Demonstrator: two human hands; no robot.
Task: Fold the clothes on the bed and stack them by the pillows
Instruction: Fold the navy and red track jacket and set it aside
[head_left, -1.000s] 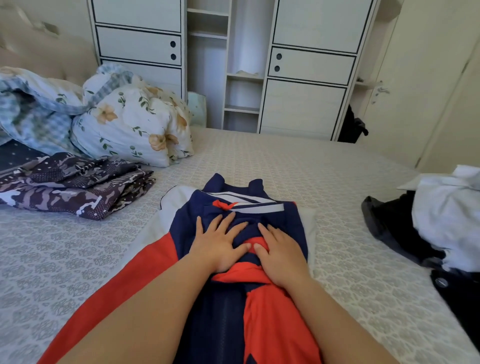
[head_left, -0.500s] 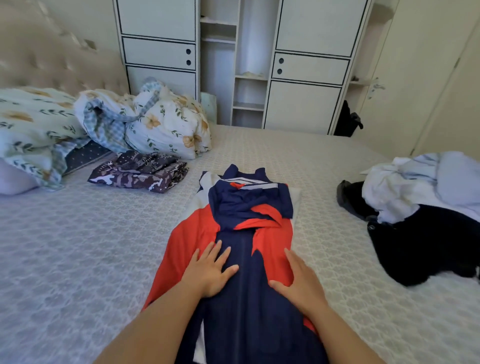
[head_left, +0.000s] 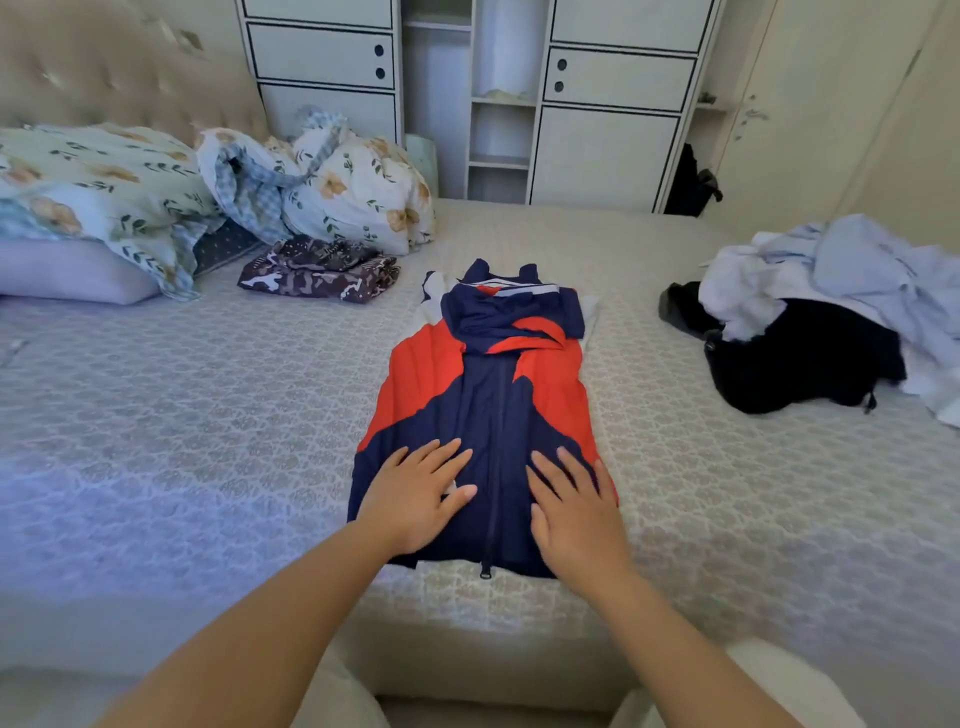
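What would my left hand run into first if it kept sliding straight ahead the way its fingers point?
Your left hand lies flat on the navy and red jacket, fingers aimed up and slightly right. Sliding on, it would likely first meet the jacket's folded hood; nothing else lies between.

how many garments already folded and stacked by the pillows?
1: the camo garment beside the floral pillow. The jacket is mid-bed, both hands flat on it; the unfolded pile sits far right. More could be hidden beneath the camo one.
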